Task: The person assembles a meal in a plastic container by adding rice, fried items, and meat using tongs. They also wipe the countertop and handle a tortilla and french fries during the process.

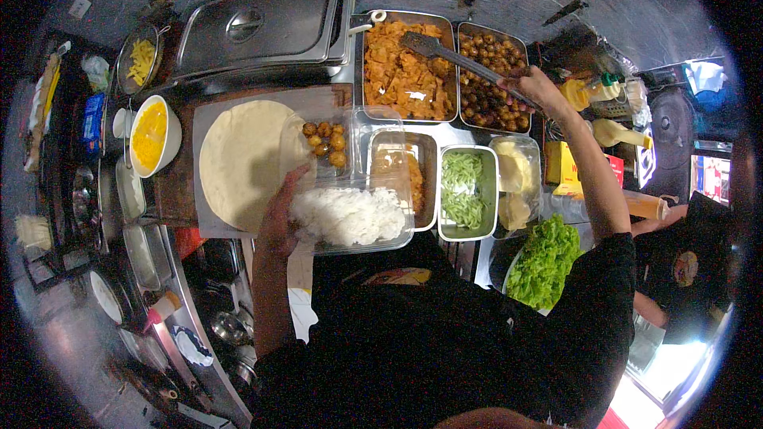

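Head view: the left hand (280, 218) grips the thin clear container (350, 183) of rice and meatballs beside the flatbread (242, 159), likely light but flexy, best supported underneath, while the right hand (534, 87) clamps stiff tongs (457, 59) over the orange tray (405, 71).

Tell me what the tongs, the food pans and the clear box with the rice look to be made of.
Tongs: probably metal, grey with a dull sheen, held by the right hand.
Food pans: likely stainless steel, with bright reflective rims.
Clear box: seemingly thin plastic, see-through, showing white rice and fried balls; the left hand holds its edge.
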`<action>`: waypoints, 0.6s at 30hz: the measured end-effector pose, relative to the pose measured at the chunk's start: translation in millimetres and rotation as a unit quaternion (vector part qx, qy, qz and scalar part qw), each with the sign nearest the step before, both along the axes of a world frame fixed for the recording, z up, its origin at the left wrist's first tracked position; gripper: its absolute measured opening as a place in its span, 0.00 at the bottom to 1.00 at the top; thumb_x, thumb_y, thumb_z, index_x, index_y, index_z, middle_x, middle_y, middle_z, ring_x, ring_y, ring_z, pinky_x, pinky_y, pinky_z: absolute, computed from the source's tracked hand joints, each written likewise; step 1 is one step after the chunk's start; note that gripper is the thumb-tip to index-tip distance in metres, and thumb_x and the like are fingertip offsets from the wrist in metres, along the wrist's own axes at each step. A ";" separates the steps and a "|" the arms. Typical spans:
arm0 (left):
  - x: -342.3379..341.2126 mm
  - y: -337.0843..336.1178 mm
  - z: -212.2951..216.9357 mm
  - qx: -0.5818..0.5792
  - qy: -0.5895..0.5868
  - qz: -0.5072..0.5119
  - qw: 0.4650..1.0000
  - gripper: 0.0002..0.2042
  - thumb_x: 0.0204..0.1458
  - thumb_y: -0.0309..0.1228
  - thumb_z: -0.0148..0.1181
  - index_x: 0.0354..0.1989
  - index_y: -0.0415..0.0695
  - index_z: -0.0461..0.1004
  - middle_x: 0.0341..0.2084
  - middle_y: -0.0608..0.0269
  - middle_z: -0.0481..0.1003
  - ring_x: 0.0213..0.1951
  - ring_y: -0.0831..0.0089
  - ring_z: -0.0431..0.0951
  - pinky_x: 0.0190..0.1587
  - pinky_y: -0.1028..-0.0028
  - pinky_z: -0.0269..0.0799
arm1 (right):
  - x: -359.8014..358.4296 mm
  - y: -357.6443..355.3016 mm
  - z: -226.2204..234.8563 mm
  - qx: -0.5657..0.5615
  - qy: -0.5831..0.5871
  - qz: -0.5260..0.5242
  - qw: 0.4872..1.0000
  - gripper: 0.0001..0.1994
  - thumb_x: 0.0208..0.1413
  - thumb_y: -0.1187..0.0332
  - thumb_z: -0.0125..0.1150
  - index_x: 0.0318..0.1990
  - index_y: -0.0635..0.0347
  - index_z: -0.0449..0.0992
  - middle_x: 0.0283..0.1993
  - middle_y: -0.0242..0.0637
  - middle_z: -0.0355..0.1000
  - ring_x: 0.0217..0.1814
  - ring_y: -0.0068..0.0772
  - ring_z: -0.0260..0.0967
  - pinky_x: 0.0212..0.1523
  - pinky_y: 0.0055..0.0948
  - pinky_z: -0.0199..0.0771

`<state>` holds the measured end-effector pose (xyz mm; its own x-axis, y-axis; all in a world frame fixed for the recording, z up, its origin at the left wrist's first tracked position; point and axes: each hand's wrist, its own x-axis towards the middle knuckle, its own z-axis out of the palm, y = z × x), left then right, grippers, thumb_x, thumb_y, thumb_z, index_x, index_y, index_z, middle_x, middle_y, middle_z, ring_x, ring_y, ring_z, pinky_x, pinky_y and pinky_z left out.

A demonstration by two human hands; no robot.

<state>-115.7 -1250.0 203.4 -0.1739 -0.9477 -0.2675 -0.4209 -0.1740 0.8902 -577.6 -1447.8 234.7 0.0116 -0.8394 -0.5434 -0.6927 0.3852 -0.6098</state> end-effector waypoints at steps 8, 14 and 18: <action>-1.2 -4.2 -7.8 -0.034 0.017 -0.006 0.999 0.34 0.44 0.17 0.57 0.64 0.46 0.60 0.61 0.51 0.65 0.62 0.58 0.65 0.63 0.65 0.59 | -4.9 5.0 1.5 -0.015 0.020 -0.009 1.000 0.17 0.57 0.58 0.62 0.47 0.61 0.77 0.24 0.29 0.73 0.17 0.19 0.65 0.15 0.20 0.59; -4.4 -14.8 -28.1 0.041 0.070 0.016 0.997 0.25 0.61 0.43 0.45 0.64 0.46 0.62 0.62 0.54 0.64 0.60 0.61 0.66 0.62 0.67 0.59 | -11.9 43.6 59.7 -0.054 0.006 -0.046 0.997 0.23 0.55 0.57 0.65 0.52 0.64 0.75 0.27 0.27 0.74 0.22 0.15 0.66 0.17 0.18 0.59; -15.0 -17.7 -37.2 0.093 0.207 0.064 0.972 0.32 0.63 0.57 0.35 0.69 0.49 0.56 0.65 0.51 0.59 0.66 0.58 0.59 0.67 0.62 0.49 | 16.2 82.1 129.6 -0.005 0.019 0.022 1.000 0.23 0.54 0.58 0.66 0.53 0.65 0.75 0.27 0.28 0.74 0.23 0.16 0.67 0.17 0.18 0.61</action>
<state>-130.8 -1267.7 166.1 -0.1871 -0.9108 -0.3680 0.0020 -0.3750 0.9270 -561.4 -1365.8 364.3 0.0274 -0.8438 -0.5360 -0.7315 0.3485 -0.5861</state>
